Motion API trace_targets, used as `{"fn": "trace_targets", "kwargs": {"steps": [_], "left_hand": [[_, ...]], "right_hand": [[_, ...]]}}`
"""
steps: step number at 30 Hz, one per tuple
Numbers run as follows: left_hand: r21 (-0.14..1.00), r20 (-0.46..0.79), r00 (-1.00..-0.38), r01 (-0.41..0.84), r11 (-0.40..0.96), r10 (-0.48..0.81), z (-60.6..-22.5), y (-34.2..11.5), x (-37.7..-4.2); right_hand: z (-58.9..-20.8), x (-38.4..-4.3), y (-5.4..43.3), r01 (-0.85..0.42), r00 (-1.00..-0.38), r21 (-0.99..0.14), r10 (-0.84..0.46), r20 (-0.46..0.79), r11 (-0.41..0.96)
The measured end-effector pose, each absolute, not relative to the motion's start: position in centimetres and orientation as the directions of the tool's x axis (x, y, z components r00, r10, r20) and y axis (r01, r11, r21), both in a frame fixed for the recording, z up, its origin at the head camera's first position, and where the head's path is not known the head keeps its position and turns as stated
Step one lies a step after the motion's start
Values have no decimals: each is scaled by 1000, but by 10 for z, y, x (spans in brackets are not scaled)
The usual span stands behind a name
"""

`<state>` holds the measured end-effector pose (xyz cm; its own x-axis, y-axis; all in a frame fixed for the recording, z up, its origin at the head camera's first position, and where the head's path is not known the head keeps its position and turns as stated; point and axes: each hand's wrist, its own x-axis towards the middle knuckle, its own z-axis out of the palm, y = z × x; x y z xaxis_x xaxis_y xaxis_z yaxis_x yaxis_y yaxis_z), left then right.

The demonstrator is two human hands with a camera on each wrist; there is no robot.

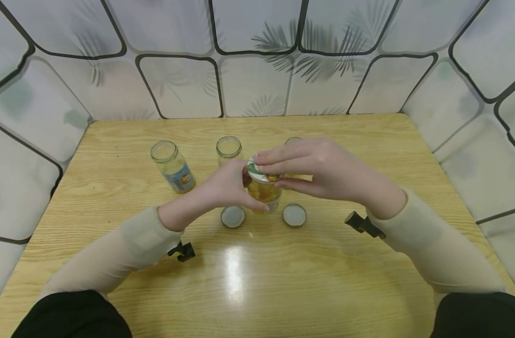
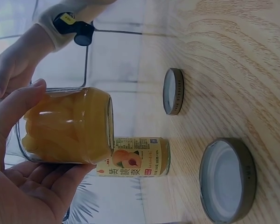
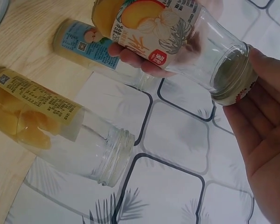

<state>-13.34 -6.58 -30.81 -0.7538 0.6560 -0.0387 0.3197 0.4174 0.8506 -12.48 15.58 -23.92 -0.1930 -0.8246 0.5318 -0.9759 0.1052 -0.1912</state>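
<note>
A glass jar of orange fruit pieces (image 2: 65,126) with a white peach label (image 3: 154,23) is raised a little above the table, in the middle of the head view. My left hand (image 1: 230,185) grips its body, thumb on the near side. A patterned lid (image 1: 259,172) covers the jar's mouth. Fingers and thumb of my right hand (image 1: 318,169) hold this lid by its rim from above. How tightly the lid sits cannot be told. Two loose lids, a left one (image 1: 232,216) and a right one (image 1: 294,215), lie inside-up on the table just in front of the jar.
A lidless blue-label jar (image 1: 179,173) stands at the left. Behind my hands are another uncovered jar (image 1: 229,148) and, mostly hidden, a third (image 1: 293,140). One has a yellow label (image 3: 42,100). The wooden table (image 1: 177,291) meets patterned panels (image 1: 253,84) at the back.
</note>
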Motion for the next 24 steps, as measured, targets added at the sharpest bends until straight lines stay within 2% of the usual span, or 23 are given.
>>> {"fn": "trace_targets", "kwargs": {"steps": [5,13,24], "left_hand": [[861,-35,-740,318,396,671,-307,-67,-132],[868,-43,-736,307,391,676,-304,-69,-132],[838,-65,-756,313,446,652,-303,-67,-132]], "right_hand": [[-241,-123,156,-984,-155,-159,-814,559,79],[-241,-124,157,-985,-138,-163,-797,588,51],[-241,-125,160,-963,-179,-270,-780,600,14]]}}
